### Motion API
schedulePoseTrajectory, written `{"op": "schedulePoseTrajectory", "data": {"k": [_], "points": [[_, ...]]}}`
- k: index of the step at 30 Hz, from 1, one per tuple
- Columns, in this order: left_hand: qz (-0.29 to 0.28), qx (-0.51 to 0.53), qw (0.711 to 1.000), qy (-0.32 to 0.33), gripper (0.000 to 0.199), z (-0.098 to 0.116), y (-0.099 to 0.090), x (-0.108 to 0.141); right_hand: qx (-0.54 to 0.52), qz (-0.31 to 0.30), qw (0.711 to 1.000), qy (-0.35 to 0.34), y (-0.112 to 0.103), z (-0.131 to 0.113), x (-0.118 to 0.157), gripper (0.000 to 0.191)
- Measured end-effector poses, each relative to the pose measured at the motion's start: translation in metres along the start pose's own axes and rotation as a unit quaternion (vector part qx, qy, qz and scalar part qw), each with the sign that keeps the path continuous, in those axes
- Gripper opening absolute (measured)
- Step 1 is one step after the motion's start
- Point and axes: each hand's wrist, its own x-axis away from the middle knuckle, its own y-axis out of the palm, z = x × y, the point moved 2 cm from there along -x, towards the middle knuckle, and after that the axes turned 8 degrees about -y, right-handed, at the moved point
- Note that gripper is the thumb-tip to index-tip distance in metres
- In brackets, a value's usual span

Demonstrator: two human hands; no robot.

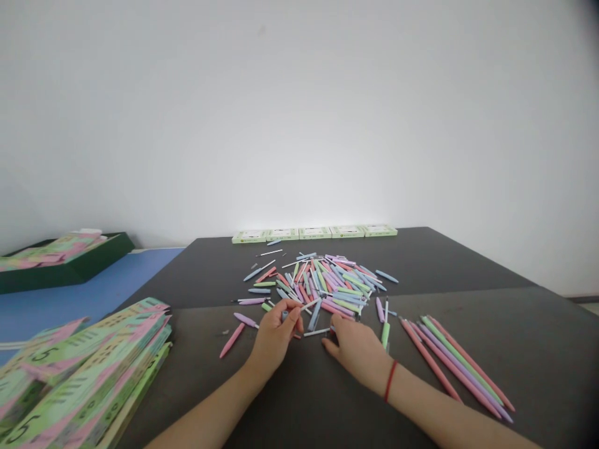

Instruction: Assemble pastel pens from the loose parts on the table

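Observation:
A heap of pink, green, blue and purple pen parts (pixel 334 284) covers the middle of the dark table. At its near edge my left hand (pixel 277 327) is closed round a white-and-blue pen piece (pixel 309 305) that points up to the right. My right hand (pixel 350 346), with a red cord on the wrist, rests low at the heap's front edge. Its fingers are bent down among the parts, and their tips are partly hidden. A short white stick (pixel 316 332) lies between the hands. A pink pen barrel (pixel 232 340) lies left of my left hand.
Several long pens (pixel 458 362) lie together at the right. Printed packets (pixel 88 374) are piled at the near left. Flat green-and-white boxes (pixel 315 232) line the table's far edge. A dark green tray (pixel 100 257) with packets stands on a blue surface at the far left.

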Motion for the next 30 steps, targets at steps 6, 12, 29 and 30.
{"op": "schedulePoseTrajectory", "data": {"k": [6, 12, 29, 30], "points": [[-0.001, -0.007, 1.0, 0.01, 0.023, 0.001, 0.0, 0.002, -0.048, 0.002, 0.999, 0.003, 0.001, -0.011, -0.017, 0.01], [-0.002, 0.0, 1.0, 0.018, 0.021, -0.001, -0.001, 0.002, -0.21, 0.022, 0.977, -0.036, -0.014, 0.008, -0.019, 0.018], [0.023, -0.061, 0.998, 0.025, 0.021, 0.011, 0.004, 0.02, -0.808, 0.122, 0.576, -0.024, -0.037, 0.004, -0.006, 0.026], [0.023, -0.061, 0.998, 0.024, 0.021, 0.01, 0.004, 0.02, -0.808, 0.126, 0.574, -0.025, -0.037, 0.004, -0.006, 0.026]]}}
